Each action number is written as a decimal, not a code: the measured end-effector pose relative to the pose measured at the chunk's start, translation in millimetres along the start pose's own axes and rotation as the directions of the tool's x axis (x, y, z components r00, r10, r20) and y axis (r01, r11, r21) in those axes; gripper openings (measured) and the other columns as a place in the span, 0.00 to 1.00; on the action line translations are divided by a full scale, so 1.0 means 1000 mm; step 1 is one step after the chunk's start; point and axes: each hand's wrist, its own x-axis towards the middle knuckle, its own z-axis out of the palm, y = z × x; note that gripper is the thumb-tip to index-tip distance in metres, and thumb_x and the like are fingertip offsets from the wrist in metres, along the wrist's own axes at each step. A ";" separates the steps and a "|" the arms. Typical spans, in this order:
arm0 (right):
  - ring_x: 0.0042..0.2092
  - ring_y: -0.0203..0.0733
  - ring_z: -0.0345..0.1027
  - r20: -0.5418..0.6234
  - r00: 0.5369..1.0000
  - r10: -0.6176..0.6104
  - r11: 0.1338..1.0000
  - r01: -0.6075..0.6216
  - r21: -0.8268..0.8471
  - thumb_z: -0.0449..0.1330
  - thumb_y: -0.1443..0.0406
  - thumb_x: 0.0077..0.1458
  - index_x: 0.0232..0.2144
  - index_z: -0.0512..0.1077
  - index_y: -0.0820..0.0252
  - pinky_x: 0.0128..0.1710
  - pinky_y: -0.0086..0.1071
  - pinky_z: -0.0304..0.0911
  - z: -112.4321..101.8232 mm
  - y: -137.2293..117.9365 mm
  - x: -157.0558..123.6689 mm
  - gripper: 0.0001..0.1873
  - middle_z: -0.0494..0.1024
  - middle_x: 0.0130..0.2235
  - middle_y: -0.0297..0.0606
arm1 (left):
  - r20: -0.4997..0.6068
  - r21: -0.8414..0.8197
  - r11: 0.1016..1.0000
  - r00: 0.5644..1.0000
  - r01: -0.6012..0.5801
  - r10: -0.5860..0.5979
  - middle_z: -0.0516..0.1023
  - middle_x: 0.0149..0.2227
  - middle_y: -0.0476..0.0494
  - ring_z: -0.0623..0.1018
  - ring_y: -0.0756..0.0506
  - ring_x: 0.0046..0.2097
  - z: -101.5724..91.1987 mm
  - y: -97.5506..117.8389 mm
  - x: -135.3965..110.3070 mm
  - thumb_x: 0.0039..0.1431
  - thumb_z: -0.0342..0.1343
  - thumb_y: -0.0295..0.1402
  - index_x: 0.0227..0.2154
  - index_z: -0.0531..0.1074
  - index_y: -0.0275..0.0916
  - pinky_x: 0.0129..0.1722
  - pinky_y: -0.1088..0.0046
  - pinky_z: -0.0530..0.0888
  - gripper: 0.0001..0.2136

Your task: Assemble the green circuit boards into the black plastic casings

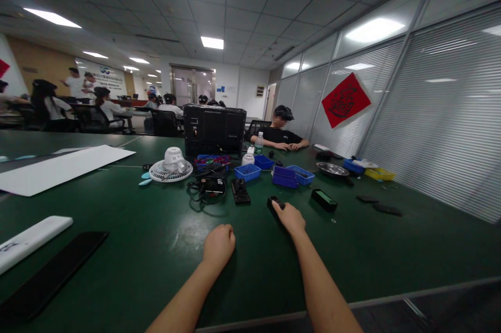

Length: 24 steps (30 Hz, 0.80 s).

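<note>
My left hand (219, 243) rests on the green table (156, 249) as a loose fist, with nothing seen in it. My right hand (290, 216) reaches farther out and its fingers close on a small black block (274, 204) lying on the table. Just beyond are another black device (240, 190) and a black box with a green top (324, 200). A tangle of black cable around a small unit (208, 187) lies ahead of my left hand.
A white fan (171, 167), several blue bins (289, 175), a metal bowl (332, 168), a yellow tray (380, 174) and a large black case (214, 130) stand farther back. A white sheet (58, 167), a white bar (29, 239) and a black slab (50, 273) lie left. A seated person (279, 134) works opposite.
</note>
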 end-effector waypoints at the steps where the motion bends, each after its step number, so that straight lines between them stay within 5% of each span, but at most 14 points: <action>1: 0.46 0.54 0.66 -0.009 1.000 -0.001 1.000 0.001 -0.017 0.44 0.43 0.49 0.42 0.68 0.64 0.37 0.41 0.62 0.001 -0.001 -0.001 0.33 0.72 0.43 0.52 | -0.002 -0.001 1.000 1.000 -0.004 0.004 0.76 0.34 0.44 0.74 0.48 0.37 0.001 0.000 0.000 0.56 0.42 0.31 0.31 0.72 0.40 0.34 0.76 0.63 0.12; 6: 0.44 0.52 0.66 -0.063 0.998 0.012 0.999 -0.015 -0.050 0.51 0.50 0.49 0.40 0.68 0.65 0.37 0.39 0.61 0.000 -0.004 -0.005 0.25 0.74 0.39 0.51 | -0.001 0.011 1.000 1.000 0.000 0.000 0.76 0.34 0.44 0.74 0.48 0.37 0.000 0.001 0.000 0.56 0.42 0.31 0.30 0.72 0.40 0.34 0.75 0.64 0.12; 9: 0.41 0.51 0.66 -0.222 0.975 -0.026 1.000 0.028 0.005 0.50 0.51 0.50 0.39 0.68 0.64 0.36 0.39 0.61 -0.003 -0.004 -0.007 0.24 0.74 0.37 0.49 | 0.022 0.025 1.000 1.000 0.013 -0.013 0.76 0.34 0.45 0.74 0.48 0.37 -0.003 0.002 -0.001 0.57 0.42 0.31 0.30 0.71 0.40 0.33 0.75 0.64 0.12; 11: 0.42 0.50 0.65 -0.424 0.899 -0.106 0.991 0.132 0.032 0.51 0.52 0.50 0.41 0.67 0.64 0.38 0.39 0.60 -0.002 -0.004 -0.009 0.23 0.73 0.39 0.49 | 0.038 0.033 0.999 0.999 0.026 -0.027 0.76 0.35 0.45 0.74 0.48 0.38 -0.004 0.003 -0.001 0.57 0.42 0.31 0.31 0.71 0.40 0.34 0.76 0.64 0.12; 13: 0.44 0.48 0.63 -0.605 0.771 -0.198 0.961 0.276 0.036 0.52 0.55 0.50 0.45 0.65 0.64 0.41 0.37 0.59 0.000 -0.006 -0.012 0.23 0.70 0.43 0.48 | 0.043 0.032 0.999 0.999 0.030 -0.031 0.76 0.36 0.44 0.74 0.48 0.38 -0.004 0.003 0.000 0.57 0.42 0.31 0.32 0.72 0.40 0.35 0.76 0.64 0.12; 15: 0.45 0.46 0.62 -0.683 0.677 -0.273 0.919 0.393 0.023 0.52 0.57 0.51 0.49 0.62 0.63 0.42 0.35 0.58 0.005 -0.010 -0.016 0.24 0.68 0.45 0.46 | 0.042 0.027 0.999 0.999 0.024 -0.025 0.76 0.37 0.44 0.74 0.48 0.39 -0.003 0.002 0.000 0.57 0.42 0.31 0.33 0.72 0.41 0.36 0.76 0.64 0.12; 16: 0.45 0.45 0.61 -0.679 0.666 -0.310 0.904 0.428 0.007 0.52 0.58 0.51 0.50 0.61 0.61 0.42 0.35 0.58 0.008 -0.012 -0.019 0.24 0.67 0.45 0.44 | 0.040 0.025 0.999 0.999 0.023 -0.024 0.76 0.37 0.44 0.74 0.48 0.39 -0.002 0.002 0.001 0.57 0.42 0.31 0.34 0.72 0.41 0.36 0.75 0.64 0.13; 21: 0.44 0.46 0.59 -0.450 0.769 -0.454 0.890 0.411 -0.197 0.57 0.65 0.48 0.50 0.64 0.51 0.40 0.33 0.58 0.018 -0.027 -0.035 0.24 0.64 0.44 0.43 | 0.030 0.026 1.000 0.999 0.012 -0.013 0.76 0.36 0.44 0.74 0.48 0.39 -0.001 0.002 0.001 0.57 0.42 0.31 0.33 0.72 0.40 0.36 0.75 0.64 0.12; 24: 0.45 0.47 0.57 -0.348 0.781 -0.519 0.847 0.412 -0.337 0.56 0.68 0.49 0.50 0.64 0.48 0.41 0.36 0.56 0.019 -0.034 -0.044 0.23 0.63 0.45 0.43 | 0.030 0.033 0.999 0.999 0.011 -0.012 0.76 0.36 0.44 0.74 0.47 0.39 -0.004 0.004 -0.001 0.57 0.41 0.31 0.32 0.71 0.40 0.35 0.75 0.64 0.12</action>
